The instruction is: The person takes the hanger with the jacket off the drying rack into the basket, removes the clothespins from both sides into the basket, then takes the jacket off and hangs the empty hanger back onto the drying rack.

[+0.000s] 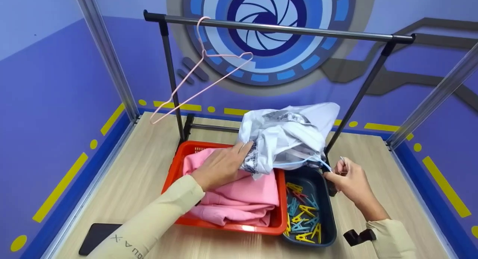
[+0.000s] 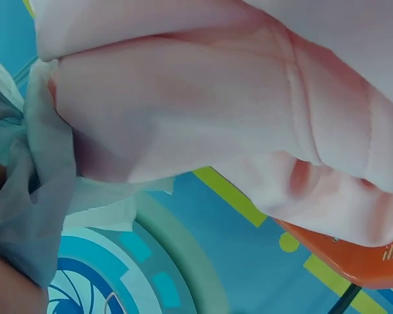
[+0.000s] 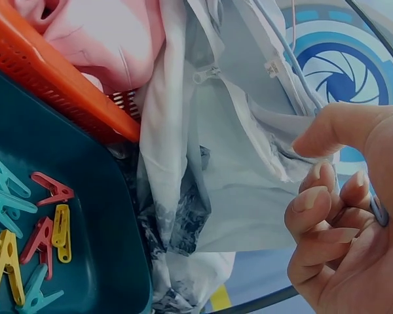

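A thin white zip jacket [image 1: 295,135] with grey-black print hangs bunched above the baskets. My left hand [image 1: 224,163] grips its left edge, the thumb hidden by cloth in the head view. A light blue hanger [image 1: 295,164] lies partly inside the jacket, the rest covered by fabric. My right hand [image 1: 351,178] holds this hanger near its hook, with the fingers curled; the hook shows among them in the right wrist view. The jacket's zipper pull [image 3: 206,74] is visible there too. Below the left hand, pink clothing [image 1: 239,199] lies folded in an orange-red basket [image 1: 170,184].
A dark basin [image 1: 330,221] with several coloured clothespins [image 1: 302,214] stands right of the basket. Behind them rises a clothes rack [image 1: 298,28], with a pink hanger [image 1: 201,91] on its bar. A black flat object [image 1: 97,236] lies at front left.
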`<state>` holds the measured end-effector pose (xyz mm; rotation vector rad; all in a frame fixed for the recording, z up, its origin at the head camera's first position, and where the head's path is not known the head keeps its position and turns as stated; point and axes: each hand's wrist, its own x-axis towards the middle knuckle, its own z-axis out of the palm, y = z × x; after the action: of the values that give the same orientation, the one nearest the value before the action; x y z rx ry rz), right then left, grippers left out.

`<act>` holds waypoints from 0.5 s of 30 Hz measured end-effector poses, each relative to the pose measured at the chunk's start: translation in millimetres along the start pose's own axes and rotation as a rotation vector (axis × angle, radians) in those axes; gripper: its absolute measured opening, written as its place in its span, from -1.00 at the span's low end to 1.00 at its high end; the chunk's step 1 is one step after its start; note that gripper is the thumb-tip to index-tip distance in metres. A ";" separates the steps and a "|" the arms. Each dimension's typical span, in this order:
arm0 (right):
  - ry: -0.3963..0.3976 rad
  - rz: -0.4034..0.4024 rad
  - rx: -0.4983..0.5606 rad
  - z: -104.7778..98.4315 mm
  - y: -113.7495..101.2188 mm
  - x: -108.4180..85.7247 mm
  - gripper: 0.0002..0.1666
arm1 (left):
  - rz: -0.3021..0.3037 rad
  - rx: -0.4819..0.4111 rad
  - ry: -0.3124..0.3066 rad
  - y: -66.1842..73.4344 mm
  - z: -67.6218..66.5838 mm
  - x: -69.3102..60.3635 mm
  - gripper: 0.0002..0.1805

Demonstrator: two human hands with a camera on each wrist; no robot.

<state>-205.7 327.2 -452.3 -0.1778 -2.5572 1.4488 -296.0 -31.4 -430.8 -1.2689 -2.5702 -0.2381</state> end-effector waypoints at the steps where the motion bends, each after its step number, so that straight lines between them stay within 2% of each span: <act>1: -0.003 0.001 -0.004 -0.8 -0.5 0.1 -0.59 | 0.004 -0.001 0.008 -0.8 0.3 -0.6 -0.10; 15: -0.002 -0.024 -0.013 -9.3 1.6 7.3 -0.62 | 0.011 -0.026 0.014 -8.3 0.6 -2.5 -0.11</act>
<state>-210.7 337.2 -448.2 -0.1468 -2.5621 1.4244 -301.3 -38.2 -432.4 -1.2852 -2.5558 -0.2778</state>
